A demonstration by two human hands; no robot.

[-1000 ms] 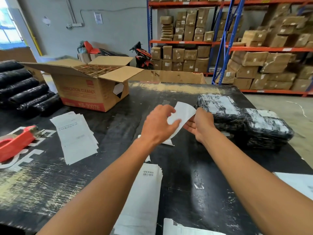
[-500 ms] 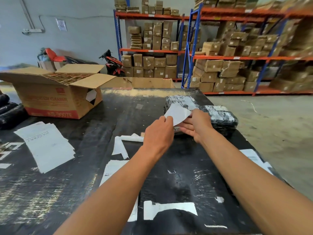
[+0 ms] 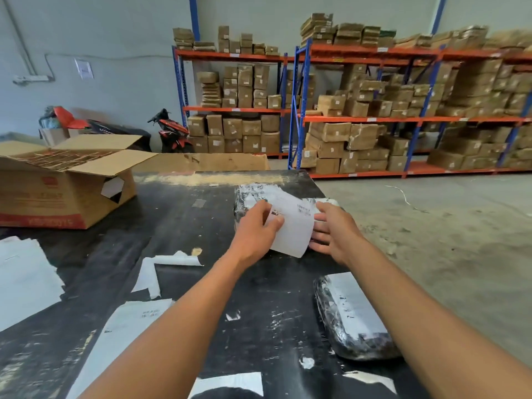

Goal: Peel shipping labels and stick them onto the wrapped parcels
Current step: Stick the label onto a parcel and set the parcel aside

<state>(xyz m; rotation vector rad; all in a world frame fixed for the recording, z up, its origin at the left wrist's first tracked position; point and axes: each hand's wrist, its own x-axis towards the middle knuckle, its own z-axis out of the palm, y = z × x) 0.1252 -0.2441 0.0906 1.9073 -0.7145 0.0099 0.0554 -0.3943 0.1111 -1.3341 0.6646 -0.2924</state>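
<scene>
Our left hand (image 3: 254, 234) pinches a label (image 3: 293, 228) over the far parcel (image 3: 247, 197), with our right hand (image 3: 335, 233) flat-fingered at its edge. The near parcel (image 3: 349, 315) is already labelled.

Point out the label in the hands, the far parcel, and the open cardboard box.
label (image 3: 295, 230): head view, on its blank white middle.
far parcel (image 3: 244, 197): head view, on its wrapped left end, beside the label.
cardboard box (image 3: 66, 197): head view, on its printed front wall.
</scene>
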